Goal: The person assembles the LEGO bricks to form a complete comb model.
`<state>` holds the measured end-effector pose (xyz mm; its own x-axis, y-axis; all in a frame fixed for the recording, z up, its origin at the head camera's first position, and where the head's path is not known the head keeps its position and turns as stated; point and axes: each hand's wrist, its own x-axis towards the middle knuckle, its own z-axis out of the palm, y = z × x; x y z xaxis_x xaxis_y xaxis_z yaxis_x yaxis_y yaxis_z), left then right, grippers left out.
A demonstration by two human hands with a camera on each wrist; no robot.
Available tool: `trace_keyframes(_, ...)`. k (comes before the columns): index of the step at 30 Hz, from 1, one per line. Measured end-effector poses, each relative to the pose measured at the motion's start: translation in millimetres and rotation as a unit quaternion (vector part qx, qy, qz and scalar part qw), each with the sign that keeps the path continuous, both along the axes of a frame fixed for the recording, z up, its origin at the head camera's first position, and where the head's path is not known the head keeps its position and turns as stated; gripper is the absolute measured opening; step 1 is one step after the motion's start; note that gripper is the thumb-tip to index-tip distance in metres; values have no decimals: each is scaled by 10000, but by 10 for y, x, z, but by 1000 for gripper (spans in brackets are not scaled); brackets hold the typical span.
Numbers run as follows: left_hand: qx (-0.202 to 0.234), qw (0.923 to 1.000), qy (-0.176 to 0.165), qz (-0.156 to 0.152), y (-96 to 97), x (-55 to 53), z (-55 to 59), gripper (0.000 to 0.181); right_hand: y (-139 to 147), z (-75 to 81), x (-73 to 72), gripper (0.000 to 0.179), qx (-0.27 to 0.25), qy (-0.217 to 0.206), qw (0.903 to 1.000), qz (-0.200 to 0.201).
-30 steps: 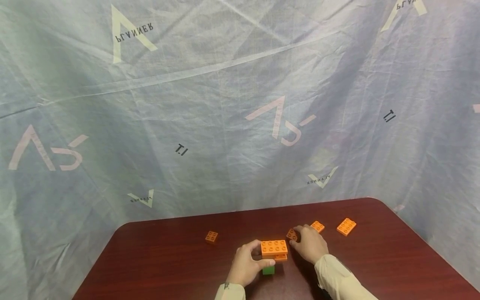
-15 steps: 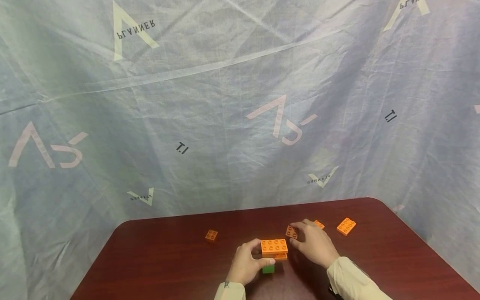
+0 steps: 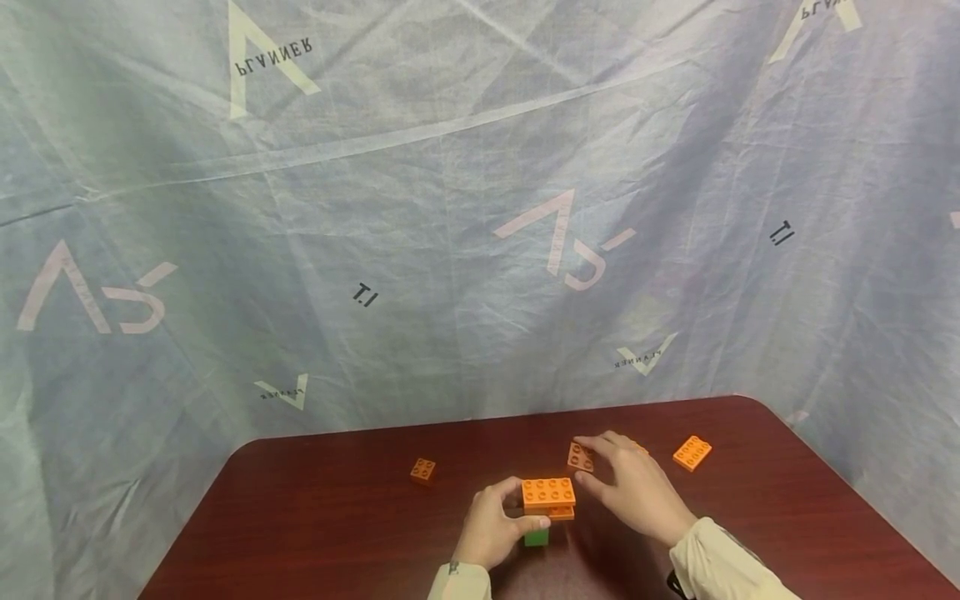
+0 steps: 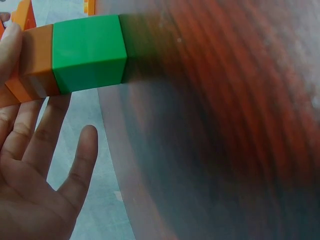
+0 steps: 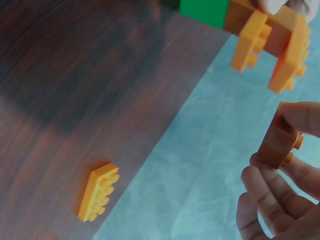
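My left hand (image 3: pixel 491 527) grips a stack of toy building bricks, thumb in front and fingers behind. Its base is a green brick (image 4: pixel 90 52) standing on the table, with a brown brick (image 4: pixel 37 62) above it. Higher up are two orange plates, the top one (image 3: pixel 548 493) showing rows of studs. To the right of the stack, my right hand (image 3: pixel 639 490) pinches a brown four-stud brick (image 5: pixel 275 142) between thumb and fingers, raised off the table with its studs facing up.
Another brown brick (image 3: pixel 423 471) lies on the dark red table (image 3: pixel 322 525) at the left. An orange plate (image 3: pixel 692 452) lies at the back right. A smaller orange plate (image 3: pixel 641 447) is mostly hidden behind my right hand. A printed cloth (image 3: pixel 450 250) hangs behind the table.
My right hand has lifted the brown brick off the table and brought it slightly left, its wrist swinging right and covering more of the small orange plate. My left hand and stack stay put.
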<state>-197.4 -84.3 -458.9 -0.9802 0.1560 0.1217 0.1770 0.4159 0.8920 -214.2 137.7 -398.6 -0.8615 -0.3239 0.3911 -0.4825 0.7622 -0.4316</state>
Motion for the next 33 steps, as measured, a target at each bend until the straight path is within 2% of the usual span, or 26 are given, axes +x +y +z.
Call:
trace_keyframes(7, 6, 10000, 16, -7, -2, 2, -4, 36, -75, 65, 48, 43, -285, -163, 9980, 534)
trace_keyframes(19, 61, 10000, 42, -66, -8, -3, -10, 36, -169, 85, 58, 41, -211, -224, 9899, 1385)
trace_keyframes(25, -12, 9999, 84, -79, -13, 0, -13, 36, -214, 82, 58, 41, -152, -302, 9865, 1600)
trace_keyframes(33, 72, 9999, -5, -139, -10, 0, -2, 37, -250, 68, 57, 41, -14, -317, 9858, 1647)
